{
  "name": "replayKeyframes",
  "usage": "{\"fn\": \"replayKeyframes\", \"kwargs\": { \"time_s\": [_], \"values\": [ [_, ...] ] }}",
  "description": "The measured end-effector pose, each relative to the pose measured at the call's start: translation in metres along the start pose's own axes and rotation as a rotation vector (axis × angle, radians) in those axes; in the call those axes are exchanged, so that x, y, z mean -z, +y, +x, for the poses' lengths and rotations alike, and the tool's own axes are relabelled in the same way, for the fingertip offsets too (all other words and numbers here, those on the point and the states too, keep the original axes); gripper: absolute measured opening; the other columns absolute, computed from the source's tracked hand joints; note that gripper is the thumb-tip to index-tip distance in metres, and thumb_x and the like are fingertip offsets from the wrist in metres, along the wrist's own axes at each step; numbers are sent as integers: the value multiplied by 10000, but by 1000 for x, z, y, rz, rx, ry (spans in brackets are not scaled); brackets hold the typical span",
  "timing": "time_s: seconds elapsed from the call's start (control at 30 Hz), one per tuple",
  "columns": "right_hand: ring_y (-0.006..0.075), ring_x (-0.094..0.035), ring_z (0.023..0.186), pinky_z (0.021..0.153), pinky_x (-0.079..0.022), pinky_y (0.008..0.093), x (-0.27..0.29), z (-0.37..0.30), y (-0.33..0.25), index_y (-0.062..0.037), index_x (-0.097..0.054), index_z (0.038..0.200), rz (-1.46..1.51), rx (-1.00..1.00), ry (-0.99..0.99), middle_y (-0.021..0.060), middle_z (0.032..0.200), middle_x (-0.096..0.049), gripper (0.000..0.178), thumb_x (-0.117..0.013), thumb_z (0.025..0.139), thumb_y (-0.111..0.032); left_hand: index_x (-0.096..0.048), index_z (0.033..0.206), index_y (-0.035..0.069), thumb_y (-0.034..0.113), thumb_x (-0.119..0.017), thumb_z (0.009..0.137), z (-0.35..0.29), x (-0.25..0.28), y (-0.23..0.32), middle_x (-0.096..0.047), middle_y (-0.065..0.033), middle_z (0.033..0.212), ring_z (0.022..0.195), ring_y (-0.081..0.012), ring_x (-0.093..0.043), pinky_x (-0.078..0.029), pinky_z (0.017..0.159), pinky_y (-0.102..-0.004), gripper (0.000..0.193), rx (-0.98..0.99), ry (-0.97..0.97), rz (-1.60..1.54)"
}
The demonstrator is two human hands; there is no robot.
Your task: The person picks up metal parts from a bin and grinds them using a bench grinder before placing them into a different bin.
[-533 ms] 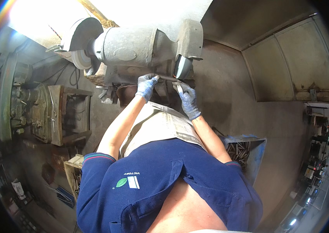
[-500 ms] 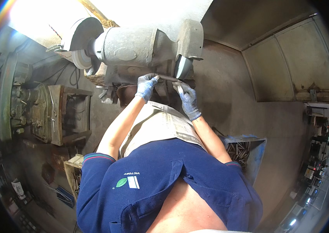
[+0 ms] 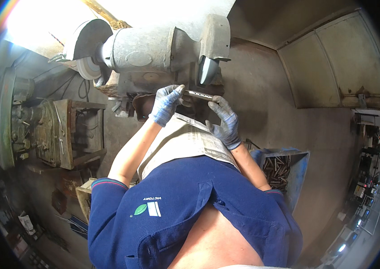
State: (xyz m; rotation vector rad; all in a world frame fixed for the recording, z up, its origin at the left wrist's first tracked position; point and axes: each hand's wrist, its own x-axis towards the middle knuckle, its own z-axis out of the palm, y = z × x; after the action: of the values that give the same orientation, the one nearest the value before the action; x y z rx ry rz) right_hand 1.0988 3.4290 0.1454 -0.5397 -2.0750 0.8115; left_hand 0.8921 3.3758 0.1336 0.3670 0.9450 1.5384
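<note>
Between my gloved hands, just on my side of the bench grinder (image 3: 142, 51), is a short, slim metal bar (image 3: 199, 94) with a row of bright spots along its upper face. My left hand (image 3: 166, 105) pinches its left end between thumb and fingers. At the bar's right end are the fingertips of my right hand (image 3: 226, 122), closed on it, while one lower digit sticks out apart. The bar is clear of the grinder's right wheel guard (image 3: 217, 38) and the shiny curved piece (image 3: 208, 71) below that guard. Both gloves are grey-blue and dirty.
Left on the grinder is a pale wheel (image 3: 88, 68). A blue bin (image 3: 298, 177) of several dark metal pieces stands by my right elbow, and a wooden-looking box (image 3: 83, 197) by my left. A green machine (image 3: 41, 125) stands left; metal panels (image 3: 333, 62) stand right.
The bar has come away from the right wheel toward me and turned to show its spotted face. My right hand has drawn back toward me, its fingers more spread.
</note>
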Motion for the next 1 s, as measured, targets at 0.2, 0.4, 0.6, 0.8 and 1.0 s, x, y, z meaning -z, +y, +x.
{"fn": "replayKeyframes", "kwargs": {
  "time_s": [0.2, 0.4, 0.6, 0.8, 1.0],
  "values": [
    [338, -564, 1052, 891, -463, 378, 2, -1, 0, -37, -617, 1087, -36, 17, -12, 196, 1156, -551, 436, -726, 707, -219, -595, 808, 8, 229, -624, 853, 11, 8, -7, -613, -75, 681, 552, -126, -576, -481, 529, -241, 228, 54, 56, 268],
    [288, -566, 1062, 915, -449, 364, 2, -3, 5, -11, -603, 1099, 57, -73, -20, 178, 1162, -554, 350, -657, 782, -150, -604, 798, 11, 159, -623, 844, 10, 3, -13, -622, -47, 678, 598, -92, -576, -450, 544, -210, 156, -27, 79, 249],
    [231, -565, 1049, 915, -461, 318, -12, -15, 23, 36, -604, 1064, 728, -452, 117, 135, 1131, -557, 228, -541, 847, 0, -644, 873, -8, 92, -651, 821, 9, 1, -18, -631, -7, 733, 620, -33, -509, -419, 558, -185, 113, -148, 60, 468],
    [209, -575, 1038, 916, -458, 319, -2, -11, 33, 35, -616, 1055, -133, -96, -16, 128, 1147, -557, 214, -545, 869, -45, -642, 898, -14, 58, -631, 829, 14, 2, -23, -643, -26, 774, 654, -57, -549, -464, 592, -203, 101, -80, 53, 472],
    [251, -565, 1031, 921, -465, 386, -13, -22, 60, 50, -619, 1033, 609, -486, 103, 151, 1154, -541, 199, -505, 887, -22, -640, 885, -9, 55, -623, 832, 27, 9, -40, -637, -19, 766, 658, -59, -554, -463, 592, -206, 84, -87, 67, 395]
  ]
}}
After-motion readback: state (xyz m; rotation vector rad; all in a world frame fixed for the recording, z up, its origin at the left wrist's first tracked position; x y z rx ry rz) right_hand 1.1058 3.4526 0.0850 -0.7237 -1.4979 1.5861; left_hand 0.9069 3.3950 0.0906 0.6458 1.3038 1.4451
